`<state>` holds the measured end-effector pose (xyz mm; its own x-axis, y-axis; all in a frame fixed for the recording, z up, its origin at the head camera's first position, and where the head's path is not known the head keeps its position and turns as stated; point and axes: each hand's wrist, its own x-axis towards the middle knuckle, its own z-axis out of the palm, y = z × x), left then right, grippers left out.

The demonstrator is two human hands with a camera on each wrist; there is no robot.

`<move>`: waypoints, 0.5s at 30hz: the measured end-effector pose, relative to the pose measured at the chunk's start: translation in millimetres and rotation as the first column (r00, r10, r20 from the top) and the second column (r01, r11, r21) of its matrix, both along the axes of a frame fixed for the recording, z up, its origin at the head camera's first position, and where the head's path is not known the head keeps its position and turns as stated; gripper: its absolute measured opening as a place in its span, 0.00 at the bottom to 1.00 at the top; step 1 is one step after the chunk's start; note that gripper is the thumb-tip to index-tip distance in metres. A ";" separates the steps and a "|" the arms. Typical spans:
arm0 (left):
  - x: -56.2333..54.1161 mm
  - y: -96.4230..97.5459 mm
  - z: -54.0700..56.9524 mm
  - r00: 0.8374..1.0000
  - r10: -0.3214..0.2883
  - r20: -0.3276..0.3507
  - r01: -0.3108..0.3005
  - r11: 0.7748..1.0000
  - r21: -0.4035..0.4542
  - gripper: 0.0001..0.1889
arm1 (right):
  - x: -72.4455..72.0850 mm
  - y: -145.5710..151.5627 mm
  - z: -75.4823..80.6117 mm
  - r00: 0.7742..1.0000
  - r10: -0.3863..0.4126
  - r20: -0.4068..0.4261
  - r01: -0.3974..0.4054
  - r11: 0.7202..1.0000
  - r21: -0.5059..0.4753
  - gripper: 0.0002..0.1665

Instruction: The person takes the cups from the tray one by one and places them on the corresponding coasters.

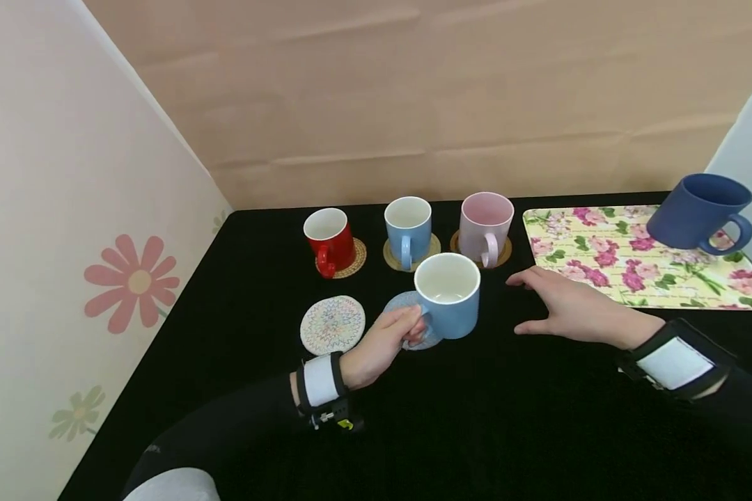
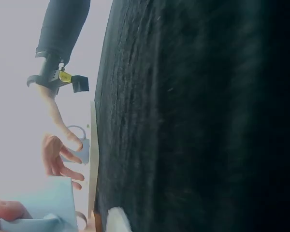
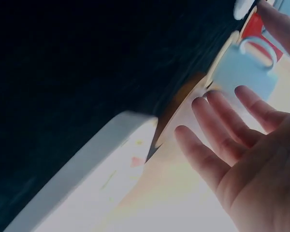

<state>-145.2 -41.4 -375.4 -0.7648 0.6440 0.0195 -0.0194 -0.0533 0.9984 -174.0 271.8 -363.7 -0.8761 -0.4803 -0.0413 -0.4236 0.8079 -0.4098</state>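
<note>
My left hand (image 1: 380,342) grips the handle of a blue mug (image 1: 452,316) with a white inside. The mug is upright and partly covers a grey-blue round coaster (image 1: 403,301); in the left wrist view the mug (image 2: 43,198) appears raised off the table. To its right, my right hand (image 1: 567,306) is held in the air with fingers spread and holds nothing. In the right wrist view the fingers of this hand (image 3: 261,159) are extended. Behind the held mug stand a light blue mug (image 1: 409,226) and a pink mug (image 1: 485,226), each on a coaster.
A red mug (image 1: 332,240) sits on a woven coaster (image 1: 356,259) at back left. In front of it lies a white patterned coaster (image 1: 332,325). On the right, a dark blue mug (image 1: 689,212) stands on a floral placemat (image 1: 608,264). Black cloth (image 1: 451,424) covers the table.
</note>
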 end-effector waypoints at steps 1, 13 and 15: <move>3.0 -5.3 -0.9 1.000 0.015 0.011 -0.015 1.000 0.006 0.20 | -0.5 -4.0 -0.3 1.000 0.008 0.000 -0.008 1.000 0.002 0.43; 22.1 -51.4 -8.5 0.985 0.168 0.048 -0.169 0.986 -0.001 0.20 | -12.8 -55.4 -4.6 0.988 0.157 -0.007 -0.157 0.987 0.039 0.44; 23.8 -59.3 -9.6 0.982 0.188 0.033 -0.189 0.982 0.013 0.20 | -15.2 -64.7 -6.7 0.983 0.182 -0.011 -0.182 0.983 0.036 0.45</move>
<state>-121.4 -100.7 -384.9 -0.8727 0.4882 0.0031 -0.0384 -0.0751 0.9964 -189.2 207.0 -370.4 -0.7747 -0.6304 -0.0489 -0.5703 0.7302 -0.3762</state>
